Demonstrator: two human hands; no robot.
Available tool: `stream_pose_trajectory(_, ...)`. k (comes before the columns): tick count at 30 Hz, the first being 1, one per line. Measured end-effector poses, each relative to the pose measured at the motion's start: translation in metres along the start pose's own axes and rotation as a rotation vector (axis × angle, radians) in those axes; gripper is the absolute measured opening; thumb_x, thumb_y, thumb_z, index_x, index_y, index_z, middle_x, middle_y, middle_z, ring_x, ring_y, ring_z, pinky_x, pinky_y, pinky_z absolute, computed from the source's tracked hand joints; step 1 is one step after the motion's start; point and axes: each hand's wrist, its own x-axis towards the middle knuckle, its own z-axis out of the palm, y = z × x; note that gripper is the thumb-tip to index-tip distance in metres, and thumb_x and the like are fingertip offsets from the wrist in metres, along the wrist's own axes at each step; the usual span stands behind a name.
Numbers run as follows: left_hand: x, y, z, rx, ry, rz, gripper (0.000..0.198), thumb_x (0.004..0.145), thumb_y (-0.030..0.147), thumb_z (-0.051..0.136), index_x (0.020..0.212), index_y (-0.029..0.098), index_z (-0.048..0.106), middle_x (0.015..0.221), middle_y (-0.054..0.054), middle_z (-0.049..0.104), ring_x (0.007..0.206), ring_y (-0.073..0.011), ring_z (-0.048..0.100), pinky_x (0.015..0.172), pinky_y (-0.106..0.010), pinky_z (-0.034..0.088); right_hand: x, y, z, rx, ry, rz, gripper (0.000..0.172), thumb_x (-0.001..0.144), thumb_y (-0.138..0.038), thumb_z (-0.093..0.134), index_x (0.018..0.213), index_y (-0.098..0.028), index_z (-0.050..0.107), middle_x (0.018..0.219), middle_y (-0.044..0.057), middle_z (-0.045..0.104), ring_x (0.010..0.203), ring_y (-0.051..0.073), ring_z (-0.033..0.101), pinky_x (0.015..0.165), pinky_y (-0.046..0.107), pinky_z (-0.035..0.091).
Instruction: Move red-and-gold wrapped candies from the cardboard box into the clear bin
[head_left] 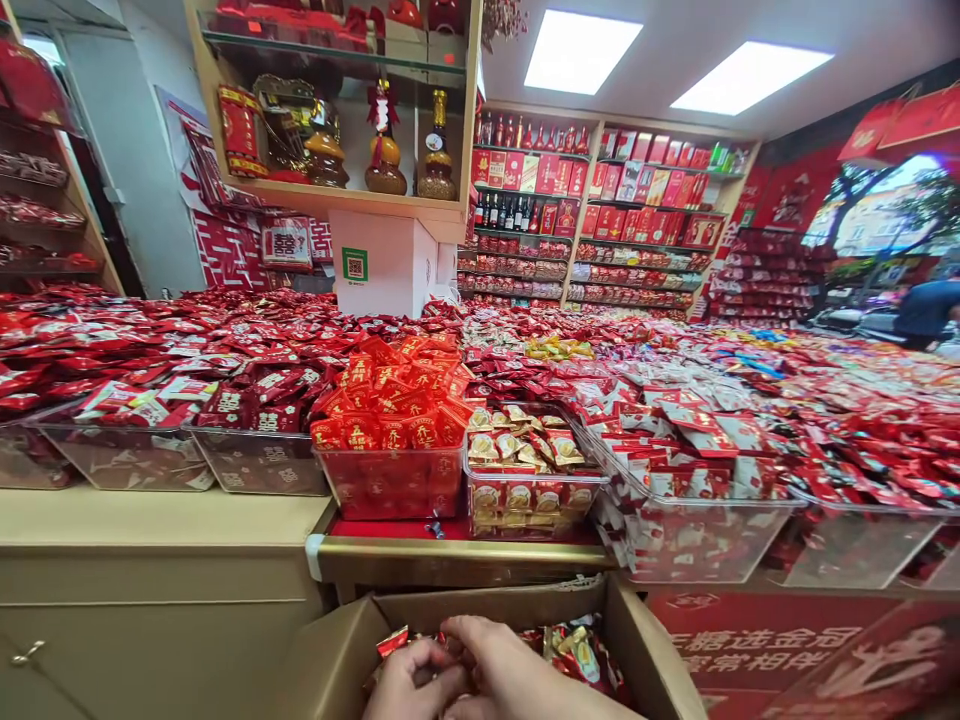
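An open cardboard box [480, 603] sits low at the front, with red and gold wrapped candies [581, 650] in it. My left hand [412, 685] is inside the box on the left, its fingers curled in; a red candy packet [393, 642] shows just beyond it. Reaching in from the right, my right hand [499, 655] bends its fingers towards the left one, and the two nearly meet. What lies within the fingers of either hand is hidden. Past the box stand a clear bin of gold-and-red candies [536, 490] and a bin of bright red packets [394, 480].
More clear bins [705, 540] of wrapped sweets line the counter on both sides. A tan cabinet [150, 600] is at the left. Overhead juts a shelf unit [405, 205] with bottles. Wall shelves [596, 210] hold boxes. At the far right edge a person [926, 312] is partly visible.
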Motion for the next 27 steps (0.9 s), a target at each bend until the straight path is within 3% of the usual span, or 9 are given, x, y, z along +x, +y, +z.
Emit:
stream_pose_trajectory(4, -0.003, 0.017, 0.003, -0.175, 0.12, 0.002, 0.024, 0.056, 0.037, 0.069, 0.051, 0.015, 0.06, 0.042, 0.006, 0.049, 0.039, -0.007, 0.038, 0.038, -0.019, 0.031, 0.009, 0.015, 0.006, 0.206, 0.036, 0.173, 0.024, 0.062, -0.021, 0.06, 0.085, -0.017, 0.06, 0.074, 0.002, 0.063, 0.066, 0.014, 0.055, 0.057, 0.022, 0.041)
stream_pose_trajectory(6, -0.007, 0.023, 0.004, -0.211, 0.165, -0.022, 0.026, 0.061, 0.041, 0.064, 0.058, 0.015, 0.061, 0.04, 0.008, 0.046, 0.035, -0.005, 0.032, 0.034, -0.017, 0.026, 0.014, 0.01, 0.001, 0.385, 0.053, 0.212, 0.021, 0.06, -0.023, 0.063, 0.079, -0.015, 0.059, 0.067, 0.0, 0.06, 0.061, 0.013, 0.054, 0.055, 0.021, 0.04)
stream_pose_trajectory(8, -0.012, 0.027, 0.007, -0.295, 0.205, -0.015, 0.025, 0.064, 0.041, 0.062, 0.07, 0.017, 0.061, 0.047, 0.007, 0.052, 0.038, -0.0053, 0.038, 0.037, -0.016, 0.031, 0.016, 0.005, -0.005, 0.594, 0.109, 0.212, 0.025, 0.058, -0.027, 0.066, 0.078, -0.014, 0.056, 0.064, 0.0, 0.058, 0.06, 0.011, 0.052, 0.056, 0.022, 0.04)
stream_pose_trajectory(11, -0.018, 0.034, 0.013, -0.402, 0.172, 0.012, 0.033, 0.06, 0.032, 0.068, 0.09, 0.02, 0.059, 0.074, 0.001, 0.066, 0.062, -0.0114, 0.055, 0.054, -0.019, 0.044, 0.018, -0.001, -0.009, 0.793, 0.214, 0.214, 0.031, 0.056, -0.032, 0.067, 0.077, -0.014, 0.052, 0.065, 0.0, 0.057, 0.06, 0.011, 0.052, 0.057, 0.022, 0.039)
stream_pose_trajectory(14, -0.02, 0.036, 0.017, -0.4, 0.105, 0.021, 0.039, 0.058, 0.025, 0.071, 0.095, 0.02, 0.06, 0.085, -0.003, 0.068, 0.078, -0.017, 0.058, 0.067, -0.024, 0.047, 0.018, -0.001, -0.009, 0.838, 0.257, 0.236, 0.03, 0.057, -0.033, 0.066, 0.074, -0.014, 0.051, 0.061, -0.001, 0.055, 0.054, 0.009, 0.049, 0.053, 0.022, 0.037)
stream_pose_trajectory(18, -0.019, 0.035, 0.017, -0.399, 0.073, -0.005, 0.03, 0.064, 0.025, 0.066, 0.093, 0.019, 0.062, 0.084, -0.003, 0.068, 0.075, -0.0171, 0.058, 0.06, -0.024, 0.048, 0.017, 0.002, -0.008, 0.844, 0.285, 0.223, 0.028, 0.059, -0.033, 0.065, 0.073, -0.014, 0.05, 0.059, -0.002, 0.054, 0.051, 0.009, 0.047, 0.05, 0.022, 0.037)
stream_pose_trajectory(23, -0.018, 0.031, 0.013, -0.369, 0.087, 0.017, 0.019, 0.062, 0.023, 0.068, 0.08, 0.017, 0.064, 0.074, -0.001, 0.068, 0.068, -0.0138, 0.058, 0.058, -0.02, 0.047, 0.016, 0.001, -0.008, 0.895, 0.223, 0.128, 0.033, 0.052, -0.025, 0.07, 0.077, -0.017, 0.049, 0.072, 0.0, 0.058, 0.066, 0.012, 0.053, 0.063, 0.025, 0.041)
stream_pose_trajectory(27, -0.014, 0.028, 0.01, -0.411, 0.085, -0.009, 0.021, 0.06, 0.024, 0.07, 0.079, 0.018, 0.063, 0.07, 0.001, 0.067, 0.066, -0.0133, 0.058, 0.058, -0.021, 0.048, 0.016, 0.0, -0.006, 0.851, 0.277, 0.131, 0.025, 0.055, -0.024, 0.066, 0.071, -0.018, 0.048, 0.064, -0.002, 0.055, 0.06, 0.011, 0.05, 0.058, 0.024, 0.04)
